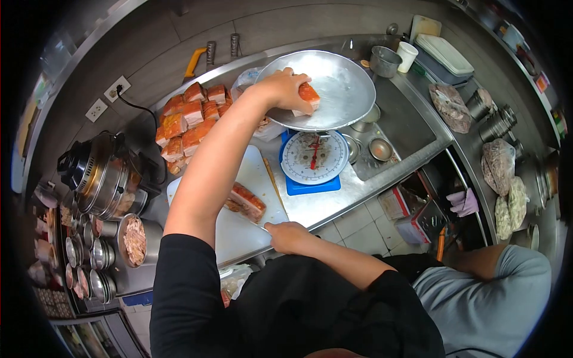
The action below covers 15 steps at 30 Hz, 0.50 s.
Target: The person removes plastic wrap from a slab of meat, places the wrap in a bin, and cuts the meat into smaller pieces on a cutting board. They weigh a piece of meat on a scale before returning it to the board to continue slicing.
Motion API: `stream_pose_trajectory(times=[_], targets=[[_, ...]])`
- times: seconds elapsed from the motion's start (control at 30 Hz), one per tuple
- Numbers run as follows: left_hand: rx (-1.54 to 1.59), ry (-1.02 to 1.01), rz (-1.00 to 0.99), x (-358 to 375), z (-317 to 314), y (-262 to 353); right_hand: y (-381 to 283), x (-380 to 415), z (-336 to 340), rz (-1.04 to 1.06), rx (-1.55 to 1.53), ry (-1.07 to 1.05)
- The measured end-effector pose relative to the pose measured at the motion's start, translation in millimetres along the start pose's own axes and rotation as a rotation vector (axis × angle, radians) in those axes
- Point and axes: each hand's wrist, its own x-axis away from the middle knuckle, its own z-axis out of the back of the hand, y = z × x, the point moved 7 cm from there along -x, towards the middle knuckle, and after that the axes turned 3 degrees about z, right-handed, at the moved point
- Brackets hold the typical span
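My left hand (289, 91) is closed around a piece of meat with orange-red skin (308, 97), at the left side of a round metal pan (343, 89). The pan sits on top of a scale with a white dial, red needle and blue base (315, 156). My right hand (289, 237) is closed at the right edge of the white cutting board (242, 232); what it grips is mostly hidden. On the board, partly behind my left forearm, lies a longer piece of meat (248, 201). Many cut meat blocks (193, 113) are piled left of the pan.
A metal sink (406, 113) lies to the right, with a metal pot (385, 61) and white cup (407, 56) behind. At left stand a round glass-sided cooker (104, 179) and a container of shredded meat (135, 241). Another person's grey sleeve (489, 298) is at lower right.
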Motion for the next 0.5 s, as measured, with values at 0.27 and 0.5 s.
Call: stream_pose_trajectory(times=[0.27,0.5], targets=[[-0.051,-0.011,0.043,2.3,0.4,4.0,1.1,-0.4,-0.6,-0.003,0.009,-0.007],[-0.072,-0.008,0.054,6.9,7.0,10.8,0.6,0.5,0.3,-0.007,0.022,-0.015]])
